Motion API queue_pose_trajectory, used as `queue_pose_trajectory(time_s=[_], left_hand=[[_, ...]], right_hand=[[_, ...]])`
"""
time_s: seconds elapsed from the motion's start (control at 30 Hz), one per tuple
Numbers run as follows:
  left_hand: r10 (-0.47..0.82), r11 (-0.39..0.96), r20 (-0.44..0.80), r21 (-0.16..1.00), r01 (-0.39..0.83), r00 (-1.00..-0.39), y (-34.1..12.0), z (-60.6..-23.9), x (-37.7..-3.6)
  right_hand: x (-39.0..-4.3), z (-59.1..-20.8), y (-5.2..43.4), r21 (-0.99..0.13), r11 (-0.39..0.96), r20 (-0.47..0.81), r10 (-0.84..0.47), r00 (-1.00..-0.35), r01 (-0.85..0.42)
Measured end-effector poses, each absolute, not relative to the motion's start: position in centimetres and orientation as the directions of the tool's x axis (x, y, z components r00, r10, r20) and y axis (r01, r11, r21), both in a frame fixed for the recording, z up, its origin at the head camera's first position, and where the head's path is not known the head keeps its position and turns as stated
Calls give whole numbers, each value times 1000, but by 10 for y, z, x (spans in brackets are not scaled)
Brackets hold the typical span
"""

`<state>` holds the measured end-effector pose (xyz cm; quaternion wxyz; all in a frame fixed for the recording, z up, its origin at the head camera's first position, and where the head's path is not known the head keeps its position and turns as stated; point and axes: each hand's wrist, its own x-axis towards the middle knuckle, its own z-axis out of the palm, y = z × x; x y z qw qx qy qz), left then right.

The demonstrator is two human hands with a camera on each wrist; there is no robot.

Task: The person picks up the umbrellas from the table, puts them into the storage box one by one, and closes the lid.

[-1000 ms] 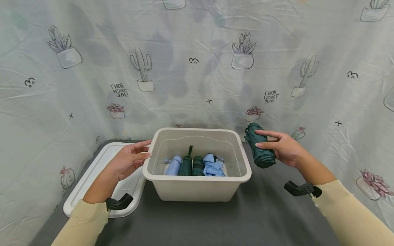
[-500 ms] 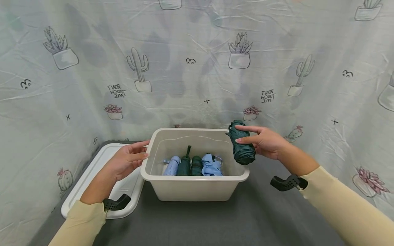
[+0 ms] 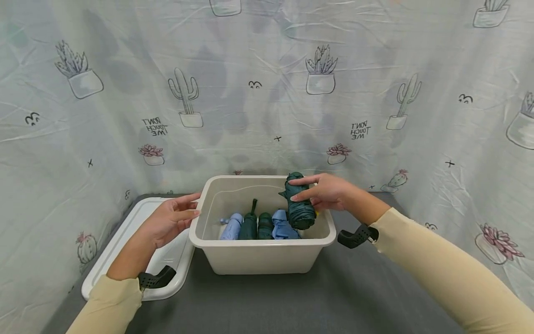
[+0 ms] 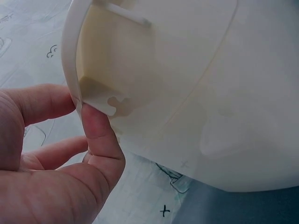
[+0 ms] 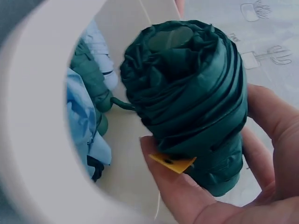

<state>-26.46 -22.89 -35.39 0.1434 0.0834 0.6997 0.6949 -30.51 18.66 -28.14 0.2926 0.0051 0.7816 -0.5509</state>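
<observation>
We have the dark green folded umbrella (image 3: 298, 208) wrapped in our right hand (image 3: 327, 192), fingers and thumb curled round its body, and it hangs tilted over the right part of the beige bin (image 3: 262, 254), its lower end already inside the rim; a small yellow tag (image 5: 173, 162) sticks out by our thumb in the right wrist view; our left hand (image 3: 168, 221) is at the bin's left rim, fingers nearly straight, with the thumb tip touching the moulded lip as the left wrist view shows (image 4: 96, 119), so it steadies rather than grips. On the bin floor a pale blue umbrella (image 3: 231, 226), two dark green ones (image 3: 257, 225) and a loosely folded light blue one (image 3: 284, 226) lie side by side, lengthwise from near to far; the free strip, we judge, is along the right wall. To do this well we would turn the held umbrella to run parallel to the others, lower it close to the right wall and let go only when it rests on the floor, so it does not roll onto the light blue one or snag its loose cloth; we would keep the left thumb on the lip so the bin does not slide on the grey tabletop (image 3: 325, 297). The white lid (image 3: 133, 241) lies flat on the left, just beside the bin; the cactus-print cloth (image 3: 258, 93) hangs behind.
</observation>
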Motion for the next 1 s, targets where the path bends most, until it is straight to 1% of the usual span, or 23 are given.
queue_pose_trajectory(time_s=[0.1, 0.37, 0.5, 0.63, 0.73, 1.0], left_hand=[[318, 20, -80, 997, -78, -945, -230, -354, -264], [324, -4, -77, 997, -82, -943, -231, -355, -263], [338, -17, -67, 997, -78, -939, -231, -355, -264], [331, -13, -69, 997, -77, -941, -230, -355, -263], [326, -13, -69, 997, -78, -943, -231, -356, -263], [330, -16, -63, 997, -73, -942, -231, -359, -264]], right_hand=[[-309, -282, 178, -836, 414, -500, -304, -811, 360], [-318, -294, 161, -799, 452, -568, -355, -742, 396], [-322, -300, 157, -770, 509, -595, -358, -719, 384], [-327, -305, 151, -728, 589, -615, -334, -714, 351], [-329, -308, 146, -700, 619, -638, -319, -701, 355], [-334, -315, 141, -680, 627, -675, -333, -659, 380]])
